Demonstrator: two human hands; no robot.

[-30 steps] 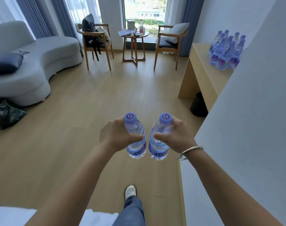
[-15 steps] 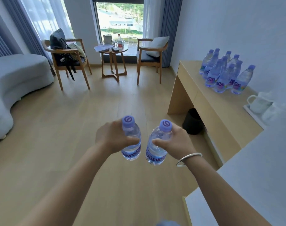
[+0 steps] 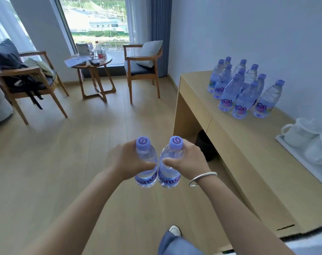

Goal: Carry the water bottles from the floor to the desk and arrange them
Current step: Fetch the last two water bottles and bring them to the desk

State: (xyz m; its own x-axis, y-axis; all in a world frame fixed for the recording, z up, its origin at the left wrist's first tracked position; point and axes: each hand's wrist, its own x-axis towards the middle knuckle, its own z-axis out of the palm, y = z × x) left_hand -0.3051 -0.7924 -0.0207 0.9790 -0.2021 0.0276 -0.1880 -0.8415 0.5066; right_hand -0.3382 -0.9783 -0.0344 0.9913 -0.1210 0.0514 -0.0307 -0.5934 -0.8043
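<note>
I am looking down over a pale wooden floor that fills the middle and lower left of the frame, with a light wooden desk running along the white wall on the right. Ten water bottles with purple caps stand upright in a tight cluster on the desk at upper right, close to the wall. Nearer me on the desk, at the right edge, a white tray holds white cups; I cannot count them for certain. A dark bin sits on the floor under the desk. At upper left and centre stand two wooden armchairs: the left chair carries a dark bag, the right chair a pale cushion. Between them is one small round table with papers and a bottle on it, before a tall window. In the centre of the frame my left hand is wrapped around one bottle and my right hand around a second bottle, both upright, their sides touching, held above the floor.
</note>
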